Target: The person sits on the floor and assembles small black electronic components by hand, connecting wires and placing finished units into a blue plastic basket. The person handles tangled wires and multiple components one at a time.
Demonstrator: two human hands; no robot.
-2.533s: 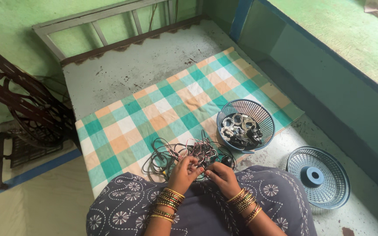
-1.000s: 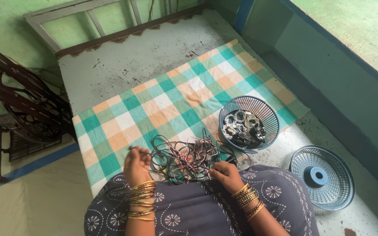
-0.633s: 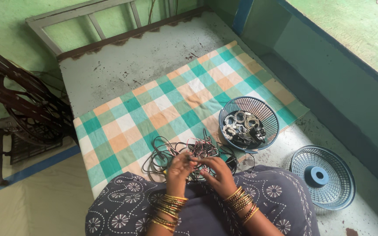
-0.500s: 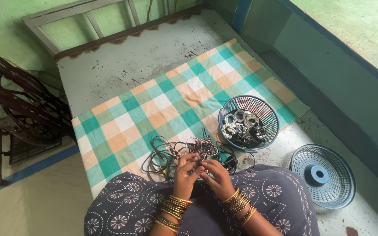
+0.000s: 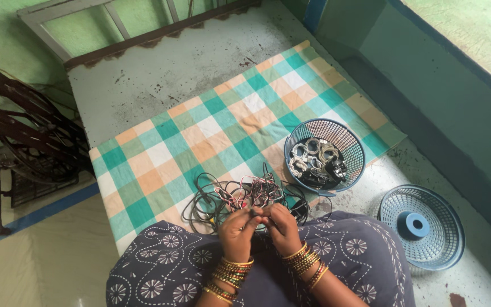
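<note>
A tangle of thin cables [image 5: 231,198], black, white and reddish, lies on a checked cloth [image 5: 211,133] just in front of my lap. My left hand [image 5: 237,230] and my right hand [image 5: 280,225] meet over the near edge of the tangle, fingertips pinched together on a small dark cable end between them. Both wrists carry several gold and coloured bangles. To the right, a blue mesh basket [image 5: 350,145] holds several coiled cables.
A blue perforated lid [image 5: 423,226] lies upside down on the grey slab at the right. A dark metal treadle frame [image 5: 12,142] stands at the left. A pale window frame [image 5: 75,8] leans at the back. My patterned dark garment covers my lap.
My left hand, which had reached out to the left side of the tangle, has come back to meet the right hand at the near edge. The basket and lid have not moved.
</note>
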